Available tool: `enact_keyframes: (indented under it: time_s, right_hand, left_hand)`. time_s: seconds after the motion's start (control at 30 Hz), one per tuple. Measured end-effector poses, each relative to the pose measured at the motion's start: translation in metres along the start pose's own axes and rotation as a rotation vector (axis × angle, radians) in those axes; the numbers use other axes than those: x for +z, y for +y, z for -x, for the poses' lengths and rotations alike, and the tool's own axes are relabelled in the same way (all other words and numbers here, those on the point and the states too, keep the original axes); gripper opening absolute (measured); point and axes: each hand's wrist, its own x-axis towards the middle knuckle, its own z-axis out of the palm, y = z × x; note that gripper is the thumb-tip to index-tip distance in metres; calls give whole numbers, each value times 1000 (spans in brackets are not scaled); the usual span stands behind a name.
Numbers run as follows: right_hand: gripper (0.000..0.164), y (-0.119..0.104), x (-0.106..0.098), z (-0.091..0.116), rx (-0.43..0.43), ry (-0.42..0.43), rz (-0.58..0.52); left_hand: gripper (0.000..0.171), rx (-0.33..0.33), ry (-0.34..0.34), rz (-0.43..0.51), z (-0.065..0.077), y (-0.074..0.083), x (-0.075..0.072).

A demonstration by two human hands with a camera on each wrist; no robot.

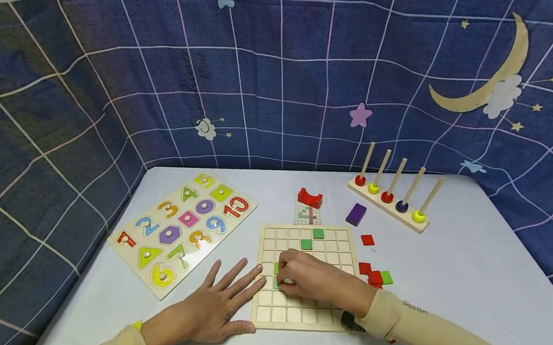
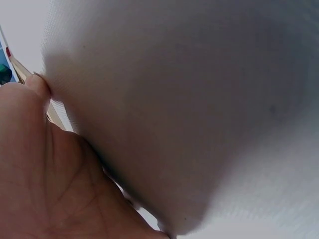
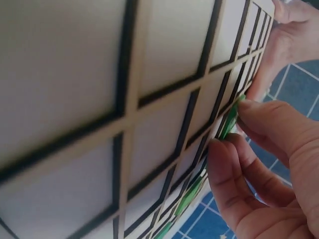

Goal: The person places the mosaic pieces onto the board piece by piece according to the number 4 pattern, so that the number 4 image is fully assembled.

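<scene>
A wooden grid board (image 1: 294, 316) lies on the white table, with green square tiles in a few cells, two of them (image 1: 318, 233) (image 1: 306, 244) near its far side. My right hand (image 1: 309, 277) reaches over the board from the right, fingers curled. In the right wrist view its thumb and fingertips pinch a green tile (image 3: 231, 119) at a cell; more green tiles (image 3: 189, 195) sit in cells nearby. My left hand (image 1: 219, 309) rests palm down with fingers spread, its fingertips at the board's left edge. The left wrist view shows mostly the palm (image 2: 55, 184) and tablecloth.
A number puzzle board (image 1: 179, 235) lies at left. Behind the grid are a pattern card (image 1: 307, 215), a red block (image 1: 309, 198) and a purple block (image 1: 356, 214). Loose red tiles (image 1: 367, 240) and a green one (image 1: 387, 277) lie right; a peg stand (image 1: 388, 203) stands behind.
</scene>
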Motion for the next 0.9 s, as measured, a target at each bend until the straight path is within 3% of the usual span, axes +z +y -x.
enact_keyframes:
  time_s: [0.2,0.57,0.9]
  right_hand:
    - [11,-3,1,2,13,17,28]
    - [7,-2,2,5,36,26,-23]
    - [5,5,-13,33,22,4,-101]
  left_hand:
    - [86,-28,-38,6,0,5,-7]
    - [85,-59,-89,-32,0,12,-21]
    - [86,-30,-52,-6,2,11,-16]
